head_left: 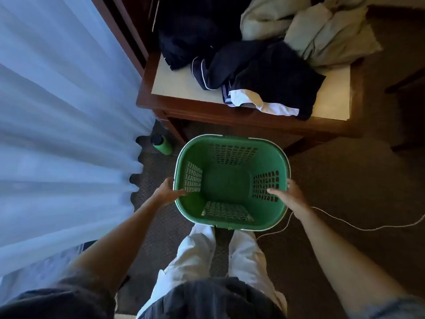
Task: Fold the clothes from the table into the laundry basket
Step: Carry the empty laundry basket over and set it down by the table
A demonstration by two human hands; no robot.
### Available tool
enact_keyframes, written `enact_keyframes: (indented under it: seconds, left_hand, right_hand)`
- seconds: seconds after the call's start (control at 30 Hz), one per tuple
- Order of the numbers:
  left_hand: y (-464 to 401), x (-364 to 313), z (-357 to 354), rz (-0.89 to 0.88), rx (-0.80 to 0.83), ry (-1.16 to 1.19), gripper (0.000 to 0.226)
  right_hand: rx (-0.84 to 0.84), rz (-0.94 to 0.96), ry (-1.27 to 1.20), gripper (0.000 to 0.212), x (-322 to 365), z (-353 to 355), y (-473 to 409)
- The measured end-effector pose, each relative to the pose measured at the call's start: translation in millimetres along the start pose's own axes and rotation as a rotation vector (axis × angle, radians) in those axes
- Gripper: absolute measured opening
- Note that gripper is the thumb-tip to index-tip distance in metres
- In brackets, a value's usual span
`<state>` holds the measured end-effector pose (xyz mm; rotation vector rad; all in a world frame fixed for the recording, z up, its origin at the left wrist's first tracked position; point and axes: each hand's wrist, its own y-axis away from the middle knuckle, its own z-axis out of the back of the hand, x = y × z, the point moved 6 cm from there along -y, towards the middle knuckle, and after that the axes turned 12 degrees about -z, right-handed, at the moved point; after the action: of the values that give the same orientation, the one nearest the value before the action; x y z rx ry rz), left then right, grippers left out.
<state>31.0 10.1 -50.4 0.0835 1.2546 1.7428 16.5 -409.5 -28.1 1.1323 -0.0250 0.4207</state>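
From the head camera, the person is standing over a green laundry basket (231, 180) that is sitting on the carpet (345, 180) just in front of their white trousers (200, 254). The left hand (166, 192) is gripping the basket's left rim, thumb curling over the inside edge and the other fingers going down the outside. The right hand (288, 196) is gripping the right rim the same way, thumb lying inside against the slotted wall. The two hands are well apart, one on each side of the basket, which is holding nothing inside.

Beyond the basket a wooden table (184, 88) is carrying the clothes in an unfolded heap: dark navy garments (264, 70) with white piping toward the middle, a white piece (264, 102) hanging near the front edge, and pale beige garments (322, 31) at the far right. A green bottle (162, 145) with a black cap is standing on the floor beside the table leg, near a sheer white curtain (64, 123) filling the left side. A thin white cord (358, 227) is trailing across the carpet on the right.
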Motion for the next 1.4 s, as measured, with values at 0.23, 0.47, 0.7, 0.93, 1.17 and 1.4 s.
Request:
enact_keyframes:
  seconds: [0.23,0.47,0.7,0.93,1.17,1.4]
  left_hand:
    - [-37,9,-30,0.124,-0.046,0.160,0.119]
    - [-55,32,-53,0.278,-0.176,0.422,0.073]
    - [-34,13,-36,0.284,-0.225,0.244,0.070]
    - [11,-45,-17,0.048,-0.007,0.237,0.048]
    - [7,-121,-44,-0.048,0.138,0.238,0.071]
    - [-22,-160,-41,-0.154,0.073,0.677,0.053]
  right_hand:
    - [-0.071,-0.190,-0.106,0.113,-26,9,-57]
    - [0.003,-0.124,-0.247,0.044,-31,-7,-90]
    - [-0.102,-0.181,-0.299,0.053,-23,-3,-70]
    - [-0.213,0.100,-0.066,0.027,20,11,-13]
    - [-0.024,0.279,0.028,0.035,56,-24,14]
    - [0.135,0.170,-0.283,0.069,83,-38,4]
